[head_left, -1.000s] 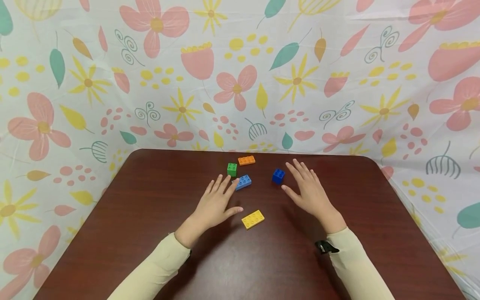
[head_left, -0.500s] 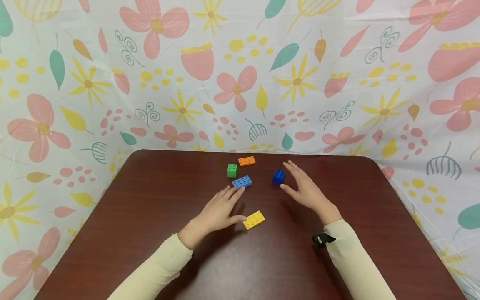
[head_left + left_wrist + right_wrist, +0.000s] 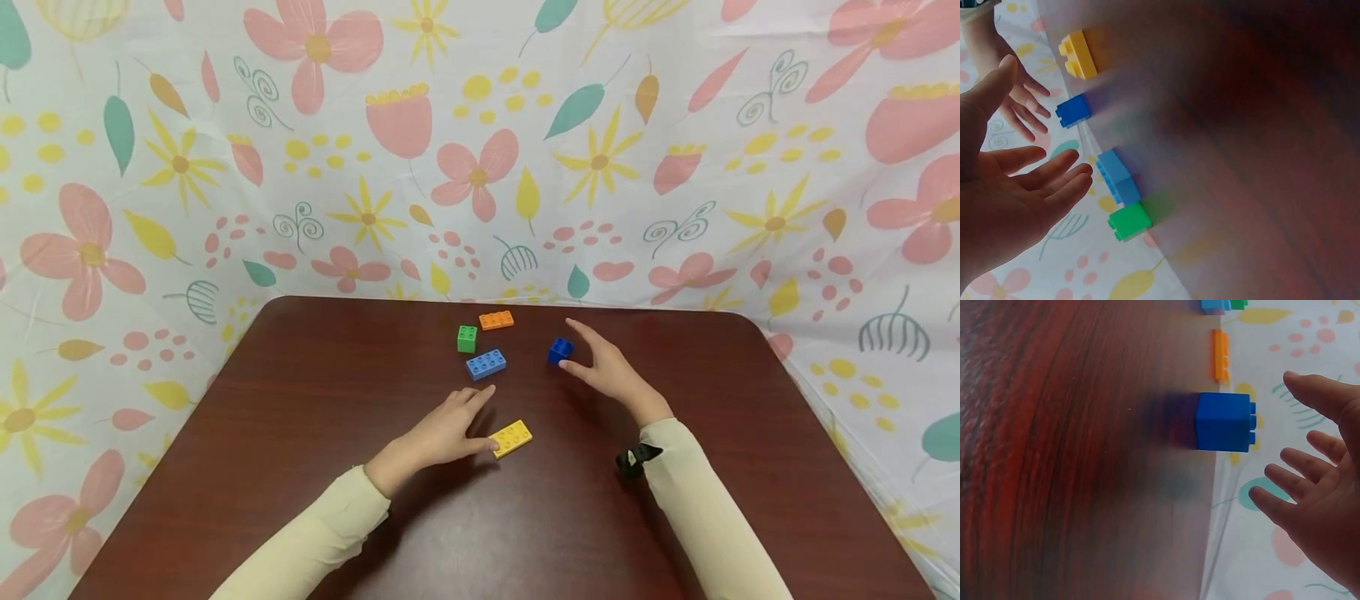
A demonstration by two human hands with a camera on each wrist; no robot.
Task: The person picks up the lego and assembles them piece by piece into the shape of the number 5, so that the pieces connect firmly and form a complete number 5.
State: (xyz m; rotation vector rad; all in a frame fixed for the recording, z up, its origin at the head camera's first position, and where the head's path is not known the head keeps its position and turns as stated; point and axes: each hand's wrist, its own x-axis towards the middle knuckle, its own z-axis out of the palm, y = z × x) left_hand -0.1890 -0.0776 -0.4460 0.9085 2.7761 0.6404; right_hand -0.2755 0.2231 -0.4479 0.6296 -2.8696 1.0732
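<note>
1. Toy bricks, five in all, one of each colour: a yellow brick, a dark blue brick, a light blue brick, a green brick and an orange brick.
2. By shape, three of the five are long and two are short.
3. The person's hands, two: one left hand, one right hand.
4. Pale sleeves, two: one left sleeve, one right sleeve.
5. Black wrist strap, one plainly visible.
6. Table, one.
7. Patterned cloth backdrop, one.
</note>
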